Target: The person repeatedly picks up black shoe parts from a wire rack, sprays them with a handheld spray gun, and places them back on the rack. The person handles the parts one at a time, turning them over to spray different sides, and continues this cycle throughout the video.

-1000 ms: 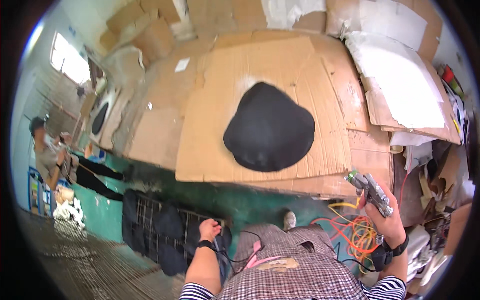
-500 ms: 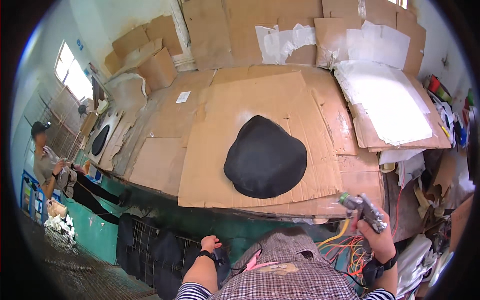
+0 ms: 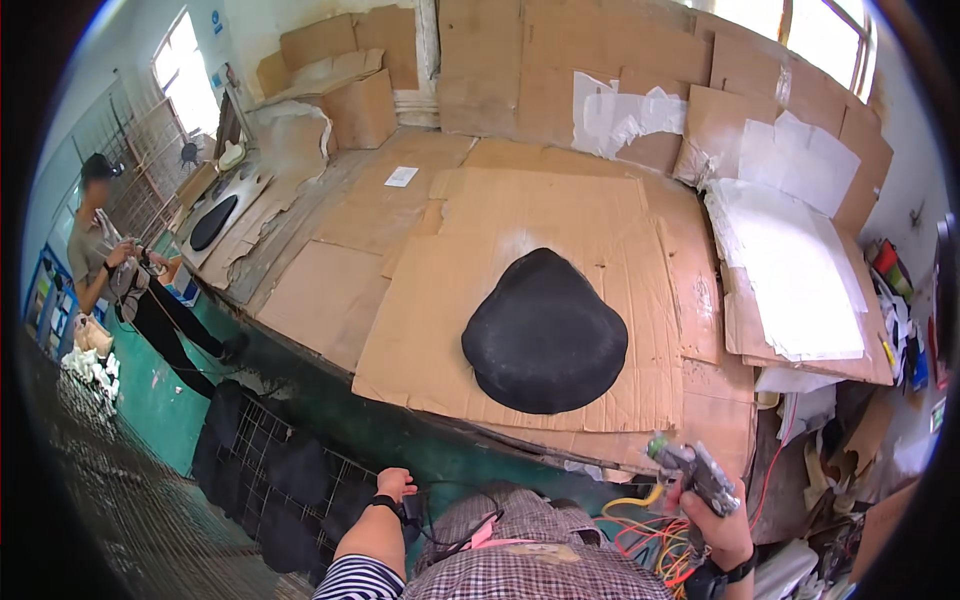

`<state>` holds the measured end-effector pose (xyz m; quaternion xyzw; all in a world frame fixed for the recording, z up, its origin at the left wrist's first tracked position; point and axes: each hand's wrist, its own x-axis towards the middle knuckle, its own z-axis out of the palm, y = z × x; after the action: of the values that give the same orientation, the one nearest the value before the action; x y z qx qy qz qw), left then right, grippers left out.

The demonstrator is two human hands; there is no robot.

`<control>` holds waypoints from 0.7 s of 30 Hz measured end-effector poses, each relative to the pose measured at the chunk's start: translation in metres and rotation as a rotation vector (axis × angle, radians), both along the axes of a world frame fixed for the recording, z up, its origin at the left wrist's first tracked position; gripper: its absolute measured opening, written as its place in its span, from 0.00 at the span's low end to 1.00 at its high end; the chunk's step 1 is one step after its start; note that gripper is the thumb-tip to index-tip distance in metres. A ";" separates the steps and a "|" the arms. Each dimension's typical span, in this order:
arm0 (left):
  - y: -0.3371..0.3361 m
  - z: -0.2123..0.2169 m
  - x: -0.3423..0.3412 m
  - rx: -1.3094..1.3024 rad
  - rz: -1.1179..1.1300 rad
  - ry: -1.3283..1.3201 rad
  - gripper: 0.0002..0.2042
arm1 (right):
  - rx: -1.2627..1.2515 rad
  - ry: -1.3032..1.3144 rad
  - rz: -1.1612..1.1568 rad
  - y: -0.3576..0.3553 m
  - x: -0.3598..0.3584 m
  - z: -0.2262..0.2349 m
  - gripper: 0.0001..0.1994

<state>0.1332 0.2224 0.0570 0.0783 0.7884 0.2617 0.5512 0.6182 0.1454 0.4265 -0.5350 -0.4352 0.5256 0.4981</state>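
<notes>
My right hand (image 3: pixel 718 522) is wrapped round a metal spray gun (image 3: pixel 706 480) with a green end, over the right part of the table's front edge. A yellow hose (image 3: pixel 635 501) hangs close to the gun. Left of my body, my left hand (image 3: pixel 396 484) is closed in a loose fist with nothing visible in it, beside a wire rack. In front of me a black, rounded three-lobed pad (image 3: pixel 545 335) lies on a cardboard sheet (image 3: pixel 420 350) on the table. Neither hand touches the pad.
Black pads (image 3: pixel 295 468) lie on the wire rack (image 3: pixel 340 482) at lower left. Another black pad (image 3: pixel 213 222) sits at the table's far left. White sheets (image 3: pixel 785 270) cover cardboard at right. Tangled hoses (image 3: pixel 655 545) hang by my right arm. A person (image 3: pixel 100 245) stands at far left.
The view has shifted, so the table and pad appear slightly lower and to the right. My right hand keeps the spray gun, now lower and further left in the picture. My left hand stays closed.
</notes>
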 end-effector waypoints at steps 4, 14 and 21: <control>-0.001 0.006 0.005 0.064 -0.034 -0.004 0.10 | 0.097 -0.079 -0.108 0.027 -0.001 0.000 0.22; 0.025 0.039 0.024 0.233 0.020 0.042 0.05 | 0.049 -0.245 -0.213 -0.004 0.053 -0.002 0.23; 0.098 0.078 0.075 0.415 -0.139 0.052 0.06 | -0.106 -0.148 -0.040 -0.022 0.064 -0.004 0.31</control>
<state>0.2081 0.3204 0.1347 0.2508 0.7243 0.3777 0.5194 0.6822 0.1238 0.4225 -0.6066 -0.4318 0.4966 0.4461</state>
